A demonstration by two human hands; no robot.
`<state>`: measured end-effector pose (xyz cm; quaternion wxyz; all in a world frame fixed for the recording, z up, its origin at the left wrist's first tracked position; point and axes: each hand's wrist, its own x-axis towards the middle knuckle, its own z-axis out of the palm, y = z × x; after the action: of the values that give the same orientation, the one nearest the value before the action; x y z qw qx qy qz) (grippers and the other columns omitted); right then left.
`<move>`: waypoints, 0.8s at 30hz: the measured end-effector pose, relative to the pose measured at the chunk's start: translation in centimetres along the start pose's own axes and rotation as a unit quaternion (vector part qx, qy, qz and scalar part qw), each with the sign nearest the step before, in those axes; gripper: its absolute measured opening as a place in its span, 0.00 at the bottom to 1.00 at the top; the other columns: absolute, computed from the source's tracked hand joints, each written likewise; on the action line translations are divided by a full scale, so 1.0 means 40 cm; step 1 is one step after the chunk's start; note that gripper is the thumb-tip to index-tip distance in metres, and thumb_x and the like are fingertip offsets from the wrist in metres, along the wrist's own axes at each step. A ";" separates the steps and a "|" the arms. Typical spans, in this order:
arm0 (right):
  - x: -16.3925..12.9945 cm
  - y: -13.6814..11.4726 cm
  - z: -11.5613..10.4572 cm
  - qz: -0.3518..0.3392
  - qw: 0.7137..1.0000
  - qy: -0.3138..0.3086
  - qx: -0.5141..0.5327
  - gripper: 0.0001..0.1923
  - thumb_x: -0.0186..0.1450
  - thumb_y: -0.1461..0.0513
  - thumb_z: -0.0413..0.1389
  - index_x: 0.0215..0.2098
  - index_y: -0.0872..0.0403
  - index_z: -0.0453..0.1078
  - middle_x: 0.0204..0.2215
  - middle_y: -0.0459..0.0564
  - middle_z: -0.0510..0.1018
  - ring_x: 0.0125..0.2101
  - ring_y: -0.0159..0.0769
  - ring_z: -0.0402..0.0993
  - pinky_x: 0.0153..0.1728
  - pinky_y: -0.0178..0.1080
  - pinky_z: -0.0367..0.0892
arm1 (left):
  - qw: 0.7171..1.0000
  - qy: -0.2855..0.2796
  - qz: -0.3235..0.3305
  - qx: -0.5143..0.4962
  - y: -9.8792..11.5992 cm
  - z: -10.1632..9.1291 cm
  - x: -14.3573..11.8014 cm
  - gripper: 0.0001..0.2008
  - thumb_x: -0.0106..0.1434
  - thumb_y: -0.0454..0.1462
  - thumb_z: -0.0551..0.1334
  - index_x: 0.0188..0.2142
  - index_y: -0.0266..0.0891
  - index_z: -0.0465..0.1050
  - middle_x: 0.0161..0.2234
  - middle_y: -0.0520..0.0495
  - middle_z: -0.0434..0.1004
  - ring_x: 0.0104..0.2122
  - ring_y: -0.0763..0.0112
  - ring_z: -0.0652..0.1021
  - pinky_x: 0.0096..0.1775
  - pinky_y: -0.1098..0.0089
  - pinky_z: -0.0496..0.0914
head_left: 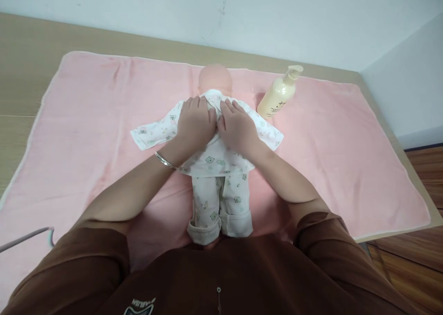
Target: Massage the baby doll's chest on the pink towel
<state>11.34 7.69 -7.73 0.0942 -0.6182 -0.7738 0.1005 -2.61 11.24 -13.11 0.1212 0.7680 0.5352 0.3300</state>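
Two hands lie flat, side by side: left hand point(194, 123) and right hand point(238, 126), fingers spread, palms pressing the printed top point(211, 160) onto the doll point(215, 135), apparently smoothing it. Doll lies lengthwise mid pink towel point(328, 144), padding the table point(27, 61). Pump bottle point(278, 94) lies near its head.

Partial upside-down lettering — "ABLISN"-like — on the brown shirt point(221, 278); bottle point(277, 95) label unreadable

Pale wall point(277, 15), wooden table point(20, 75), wood floor point(415, 269).
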 end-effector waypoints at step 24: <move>0.056 0.056 -0.012 0.049 0.998 0.016 0.033 0.29 0.75 0.61 0.43 0.72 0.63 0.56 0.75 0.62 0.55 0.75 0.54 0.49 0.75 0.59 0.46 | 0.996 0.052 -0.063 -0.042 -0.015 0.017 0.010 0.21 0.66 0.41 0.51 0.54 0.41 0.72 0.55 0.40 0.78 0.59 0.51 0.75 0.64 0.51 0.66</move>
<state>13.06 10.39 -7.83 0.1224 -0.6537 -0.7369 0.1206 -2.53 11.93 -13.80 0.1457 0.7093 0.5736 0.3829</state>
